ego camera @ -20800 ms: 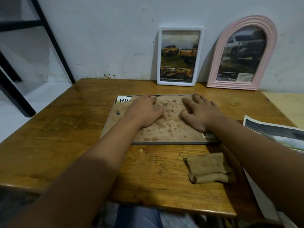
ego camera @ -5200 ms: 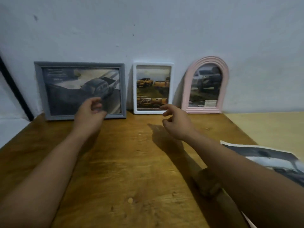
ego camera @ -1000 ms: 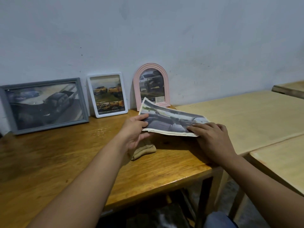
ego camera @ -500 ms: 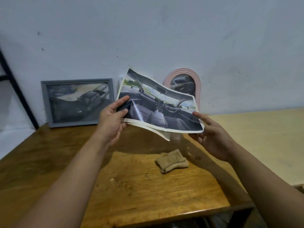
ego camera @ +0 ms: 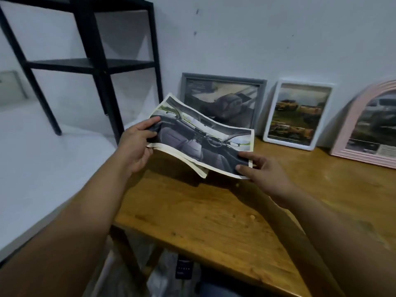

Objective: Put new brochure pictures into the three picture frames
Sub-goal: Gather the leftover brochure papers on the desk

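A black shelf unit [ego camera: 92,61] stands at left. The left hand [ego camera: 137,144] pinches one end of the brochure pages [ego camera: 201,138] and the right hand [ego camera: 265,172] pinches the other, holding them above the wooden surface [ego camera: 214,221]. Behind, 3 filled frames lean on the wall: grey frame [ego camera: 222,79], white frame [ego camera: 300,114], pink arched frame [ego camera: 351,116].

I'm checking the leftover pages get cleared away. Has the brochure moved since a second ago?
Yes. The brochure lay on the wooden table before the pink frame; now both hands hold it up in front of the grey frame.
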